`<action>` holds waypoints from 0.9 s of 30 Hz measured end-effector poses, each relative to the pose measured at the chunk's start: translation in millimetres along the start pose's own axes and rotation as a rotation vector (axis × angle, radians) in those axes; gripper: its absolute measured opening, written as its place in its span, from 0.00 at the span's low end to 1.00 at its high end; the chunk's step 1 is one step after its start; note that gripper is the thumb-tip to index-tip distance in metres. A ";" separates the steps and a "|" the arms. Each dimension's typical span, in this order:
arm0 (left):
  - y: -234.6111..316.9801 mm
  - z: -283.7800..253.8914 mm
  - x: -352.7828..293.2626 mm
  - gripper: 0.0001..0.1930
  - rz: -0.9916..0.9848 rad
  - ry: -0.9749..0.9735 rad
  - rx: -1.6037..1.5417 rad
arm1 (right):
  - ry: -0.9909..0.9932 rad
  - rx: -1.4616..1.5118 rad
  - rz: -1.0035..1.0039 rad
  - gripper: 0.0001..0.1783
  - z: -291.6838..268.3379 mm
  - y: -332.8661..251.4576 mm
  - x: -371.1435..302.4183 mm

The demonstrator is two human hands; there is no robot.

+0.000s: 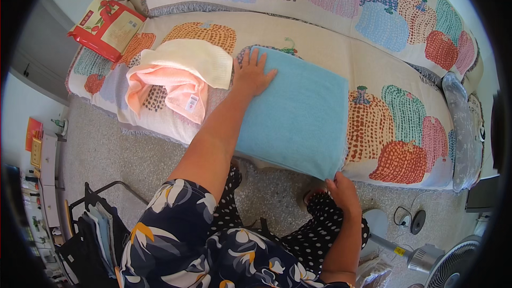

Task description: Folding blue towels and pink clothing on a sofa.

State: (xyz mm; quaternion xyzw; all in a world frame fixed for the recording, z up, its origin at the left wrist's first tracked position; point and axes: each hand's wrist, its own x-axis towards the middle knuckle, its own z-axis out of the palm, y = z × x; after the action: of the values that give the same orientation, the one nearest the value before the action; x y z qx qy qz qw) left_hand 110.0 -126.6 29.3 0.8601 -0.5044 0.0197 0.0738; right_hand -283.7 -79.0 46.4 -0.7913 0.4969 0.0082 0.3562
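A light blue towel lies spread flat on the sofa seat, its near edge reaching the seat's front. My left hand rests palm down with fingers spread on the towel's far left corner. At the near right corner, my right hand pinches the towel's edge between thumb and fingers. Just left of the blue towel sits a loosely bunched towel, pale cream on top and pink below, with a small white label showing.
A pumpkin-patterned cover drapes the sofa. A red and cream package sits at its left end, a grey cushion at its right. On the floor stand a fan at lower right and a rack with dark clothes at lower left.
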 end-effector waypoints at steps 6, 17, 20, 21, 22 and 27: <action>-6.5 3.1 29.5 0.36 0.006 0.045 0.027 | -0.026 -0.019 -0.029 0.16 -1.3 -4.0 6.9; -9.8 9.0 -3.8 0.31 0.106 -0.009 0.305 | 0.016 -0.020 0.008 0.13 2.3 9.3 5.3; -19.3 9.5 -22.2 0.30 0.162 0.052 0.193 | 0.016 -0.007 0.003 0.14 -2.0 2.6 0.1; -11.7 2.2 -36.6 0.30 0.130 -0.008 0.209 | 0.001 -0.013 0.000 0.14 1.6 4.3 0.6; -5.0 -2.1 -49.2 0.30 0.097 -0.068 0.227 | 0.018 -0.013 0.010 0.14 5.4 7.3 1.0; -19.0 -1.8 -86.3 0.30 0.073 -0.077 0.241 | 0.040 -0.023 -0.003 0.14 11.7 6.0 4.8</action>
State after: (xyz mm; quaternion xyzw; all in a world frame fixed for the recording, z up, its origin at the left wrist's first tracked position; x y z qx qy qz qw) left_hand 84.2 -42.6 19.8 0.8439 -0.5318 0.0497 -0.0504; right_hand -282.0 -77.5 32.5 -0.7961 0.5026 -0.0023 0.3371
